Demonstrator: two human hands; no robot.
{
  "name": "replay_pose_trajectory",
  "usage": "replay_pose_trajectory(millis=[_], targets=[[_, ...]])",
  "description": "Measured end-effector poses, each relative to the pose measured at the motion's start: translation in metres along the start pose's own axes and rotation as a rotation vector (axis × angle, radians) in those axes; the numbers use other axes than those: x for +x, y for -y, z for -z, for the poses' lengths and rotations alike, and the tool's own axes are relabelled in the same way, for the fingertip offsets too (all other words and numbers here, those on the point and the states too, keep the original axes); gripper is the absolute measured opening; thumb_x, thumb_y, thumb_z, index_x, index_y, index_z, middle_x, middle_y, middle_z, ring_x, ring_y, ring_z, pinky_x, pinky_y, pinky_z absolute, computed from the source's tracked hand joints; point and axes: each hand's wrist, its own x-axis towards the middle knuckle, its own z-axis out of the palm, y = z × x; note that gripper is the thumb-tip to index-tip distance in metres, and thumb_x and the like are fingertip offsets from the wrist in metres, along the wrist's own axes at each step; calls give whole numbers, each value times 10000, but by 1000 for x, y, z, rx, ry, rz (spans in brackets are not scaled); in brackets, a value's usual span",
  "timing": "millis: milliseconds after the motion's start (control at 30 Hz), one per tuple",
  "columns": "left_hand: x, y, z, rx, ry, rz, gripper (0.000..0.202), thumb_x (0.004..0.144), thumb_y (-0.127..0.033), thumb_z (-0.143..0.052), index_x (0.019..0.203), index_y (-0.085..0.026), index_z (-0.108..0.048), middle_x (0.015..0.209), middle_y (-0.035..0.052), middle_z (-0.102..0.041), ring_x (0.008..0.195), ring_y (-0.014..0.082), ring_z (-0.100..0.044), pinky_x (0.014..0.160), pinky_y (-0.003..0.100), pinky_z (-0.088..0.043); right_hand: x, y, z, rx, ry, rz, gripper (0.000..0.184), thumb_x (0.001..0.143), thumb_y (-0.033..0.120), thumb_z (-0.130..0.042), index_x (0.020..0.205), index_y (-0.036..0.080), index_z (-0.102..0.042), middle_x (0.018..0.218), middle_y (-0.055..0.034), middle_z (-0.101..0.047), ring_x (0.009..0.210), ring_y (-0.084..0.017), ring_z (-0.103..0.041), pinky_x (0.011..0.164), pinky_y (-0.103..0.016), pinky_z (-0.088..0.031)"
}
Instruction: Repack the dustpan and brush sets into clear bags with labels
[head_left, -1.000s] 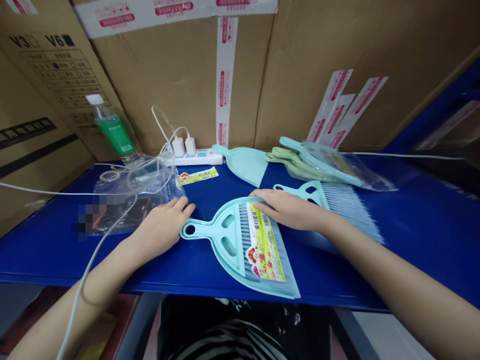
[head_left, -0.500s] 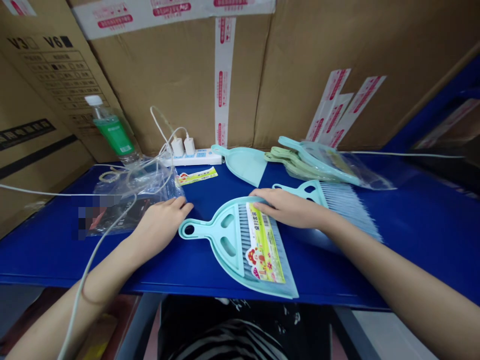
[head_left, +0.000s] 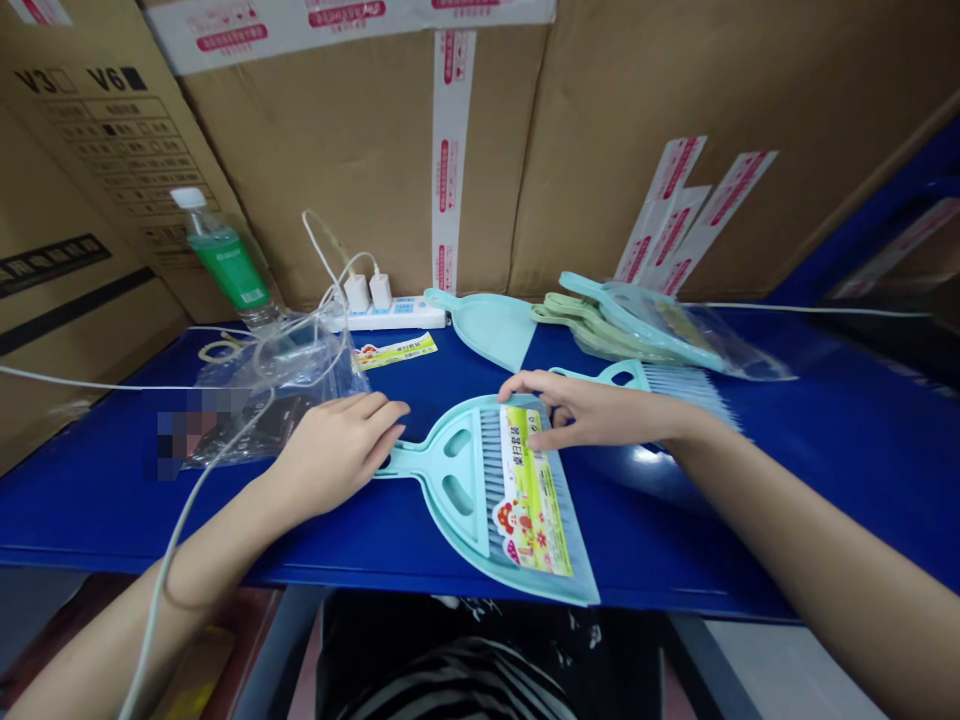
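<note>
A light-blue dustpan [head_left: 457, 480] with a small brush nested in it and a yellow-green label [head_left: 529, 480] lies on the blue shelf [head_left: 825, 470], its wide end over the front edge. My left hand [head_left: 337, 450] lies flat over the end of its handle, fingers stretched out. My right hand [head_left: 600, 412] pinches the pan's far rim, thumb on the label and forefinger over the edge. Just behind that hand lies a second light-blue brush [head_left: 679, 385].
Cardboard boxes [head_left: 360, 150] wall the back. An empty dustpan [head_left: 495, 325], a clear bag of more sets [head_left: 660, 330], a power strip [head_left: 382, 315], a loose label [head_left: 396, 351], a green-labelled bottle [head_left: 225, 260] and clear bags [head_left: 277, 370] lie around. A white cable [head_left: 187, 500] crosses my left arm.
My left hand slid right onto the handle end. My right hand's thumb came down onto the label, closing on the pan's far rim. The pan shifted slightly.
</note>
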Motion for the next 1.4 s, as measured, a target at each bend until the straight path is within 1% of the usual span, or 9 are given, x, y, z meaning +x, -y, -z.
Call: replay_pose_trajectory(millis=[200,333,567,700,833,1000,1133,1233,1400], targets=[[0,1,-2,39,6,-26,335,982,-265,-335,986,-193,-662,924,57,-730,793,200,-692,698,306,-514,0,0,0,-51,-36,3,432,852,500,-464,1179,221,-506,1025,-70,-583,866,-198,-574,657,-306,-469],[0,3,-3,107,-6,-34,315,961,-234,-361,911,-190,-668,844,45,-729,730,205,-686,646,310,-497,-1,0,1,-121,-110,2,475,842,538,-458,1175,205,-518,1091,-106,-573,932,-234,-557,686,-334,-470],[2,8,-2,334,43,172,243,880,-116,-433,879,-147,-674,767,89,-686,772,271,-667,629,345,-494,-2,-2,0,-173,-143,-17,421,856,522,-457,1133,217,-544,1119,-106,-624,903,-249,-581,696,-356,-451],[4,8,1,380,126,278,255,885,-118,-437,940,-128,-686,829,122,-681,839,296,-658,665,360,-510,-1,-2,-1,-190,-146,-15,412,861,510,-449,1121,207,-548,1086,-107,-646,862,-242,-590,685,-353,-442],[5,6,1,357,156,330,271,921,-217,-453,1027,-157,-695,1006,139,-683,923,308,-655,716,372,-531,0,-2,-1,-202,-158,11,364,874,484,-439,1085,214,-563,1061,-95,-661,847,-232,-595,679,-342,-438],[4,4,-2,281,260,346,324,921,-268,-479,1190,-194,-644,1265,147,-617,926,292,-688,730,367,-549,5,-8,-1,-203,-231,58,238,894,291,-362,964,217,-576,923,-53,-665,771,-188,-581,683,-319,-427],[4,3,-4,215,307,299,357,929,-223,-435,1231,-166,-615,1142,139,-695,982,300,-687,823,403,-543,11,-14,-2,-109,-281,33,249,879,203,-326,934,226,-567,816,-20,-625,682,-157,-554,632,-289,-426],[3,4,-3,223,301,256,389,913,-176,-415,1251,-139,-603,1093,148,-716,996,306,-685,862,420,-531,13,-16,-1,-4,-272,19,224,881,219,-341,937,222,-558,828,-23,-609,677,-155,-550,597,-278,-428],[1,6,-3,171,239,216,465,893,-126,-365,1319,-137,-550,996,120,-741,903,274,-706,834,398,-542,13,-19,5,109,-294,13,174,874,275,-390,885,217,-554,772,-11,-563,653,-155,-515,578,-278,-415]])
